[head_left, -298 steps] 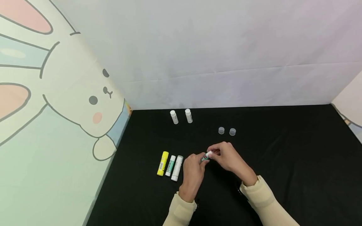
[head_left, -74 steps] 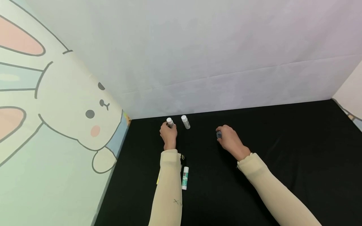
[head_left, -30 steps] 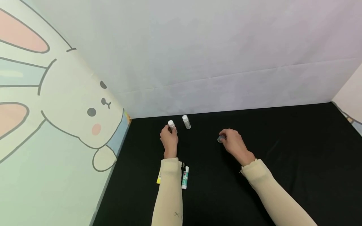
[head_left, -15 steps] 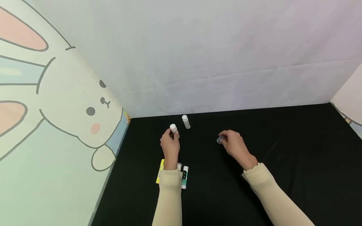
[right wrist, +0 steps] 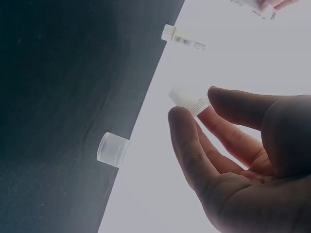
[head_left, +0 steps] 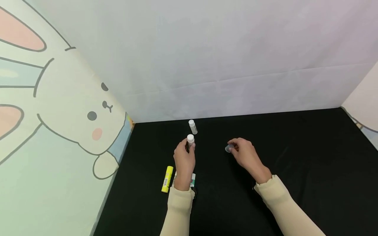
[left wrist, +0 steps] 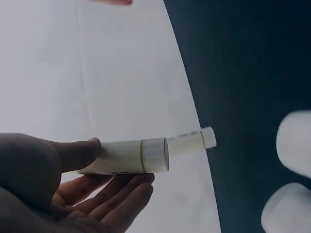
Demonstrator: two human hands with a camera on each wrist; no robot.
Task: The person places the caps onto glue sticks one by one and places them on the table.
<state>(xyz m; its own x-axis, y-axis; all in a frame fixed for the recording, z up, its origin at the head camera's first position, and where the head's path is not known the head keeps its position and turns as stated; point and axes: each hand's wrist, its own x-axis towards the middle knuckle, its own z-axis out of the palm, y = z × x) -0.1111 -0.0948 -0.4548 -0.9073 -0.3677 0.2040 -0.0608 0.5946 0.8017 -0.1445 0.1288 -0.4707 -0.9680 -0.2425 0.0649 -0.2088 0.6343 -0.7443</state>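
My left hand [head_left: 184, 160] holds a white glue stick [head_left: 190, 139] upright above the black table, between thumb and fingers. In the left wrist view that glue stick [left wrist: 129, 156] shows a thin yellow-green ring near one end. My right hand [head_left: 246, 155] pinches a clear cap [head_left: 228, 148] between thumb and fingertips; in the right wrist view the cap [right wrist: 189, 101] has fine ridges. Beyond the left hand stands another white glue stick [head_left: 193, 127]. A second clear cap [right wrist: 113, 149] rests on the table in the right wrist view; the right hand hides it from the head view.
A yellow glue stick [head_left: 167, 179] lies left of my left wrist. A green and white glue stick [head_left: 193, 181] shows partly at the wrist's right; another is mostly covered. A pale cloth wall [head_left: 236, 65] rises behind the table's back edge.
My left hand has lifted the white glue stick off the table and brought it nearer and to the right. My right hand, having gripped the clear cap, has drawn slightly nearer.
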